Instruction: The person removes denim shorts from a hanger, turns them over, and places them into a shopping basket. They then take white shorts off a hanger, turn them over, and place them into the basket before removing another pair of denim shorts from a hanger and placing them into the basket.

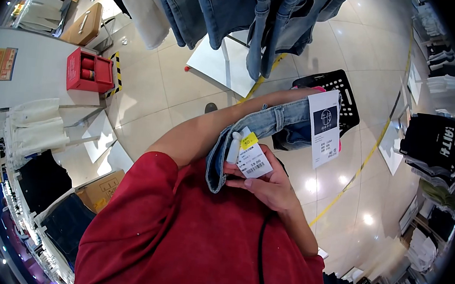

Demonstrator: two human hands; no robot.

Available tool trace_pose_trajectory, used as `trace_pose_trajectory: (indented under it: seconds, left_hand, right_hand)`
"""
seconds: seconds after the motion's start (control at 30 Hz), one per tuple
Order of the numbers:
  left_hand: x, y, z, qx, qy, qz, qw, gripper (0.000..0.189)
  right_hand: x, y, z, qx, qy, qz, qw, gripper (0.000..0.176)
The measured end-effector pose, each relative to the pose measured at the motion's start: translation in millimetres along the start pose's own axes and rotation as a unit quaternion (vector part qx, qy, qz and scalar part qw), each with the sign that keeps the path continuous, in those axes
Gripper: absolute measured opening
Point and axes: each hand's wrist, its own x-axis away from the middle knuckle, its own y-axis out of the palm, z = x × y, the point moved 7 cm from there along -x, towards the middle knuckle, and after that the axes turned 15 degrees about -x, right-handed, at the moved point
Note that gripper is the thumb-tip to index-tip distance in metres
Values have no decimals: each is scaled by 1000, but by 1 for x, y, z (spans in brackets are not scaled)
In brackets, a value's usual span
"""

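We were checking the price tag on a pair of jeans, at the middle of the frame.

Our right hand (269,188) was closed on the small barcoded price tag (253,158), thumb on top, beside a white security pin (233,145). The jeans (272,125) were faded blue denim with a large white hang tag (323,126). They lay draped over our left forearm (207,129) and hid the left hand, so we could not tell its grip. We judged this the tag-reading step; the next move would call for keeping the label flat and the denim from sliding.
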Motion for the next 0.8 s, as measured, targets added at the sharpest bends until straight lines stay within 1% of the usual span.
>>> trace_pose_trajectory:
  seconds: [0.1,0.4,0.5,0.7,0.8]
  left_hand:
    - [-5,-2,-1,1,-2,-4,1000,24]
    - [-25,-7,-2,-4,0,-17,1000,23]
    - [-30,-9,-3,-13,-5,-20,1000,23]
    - [-48,-22,-13,-78,-25,-17,997,23]
    - [-54,-30,-14,-135,-26,0,991,23]
  right_hand:
    - [1,-4,2,-4,4,23,1000,73]
    - [1,-10,0,-38,-5,47,998,78]
    - [2,-12,-1,-17,-6,41,999,78]
    - [9,-22,-11,34,-26,54,998,66]
    - [13,-34,-14,23,-20,101,994,60]
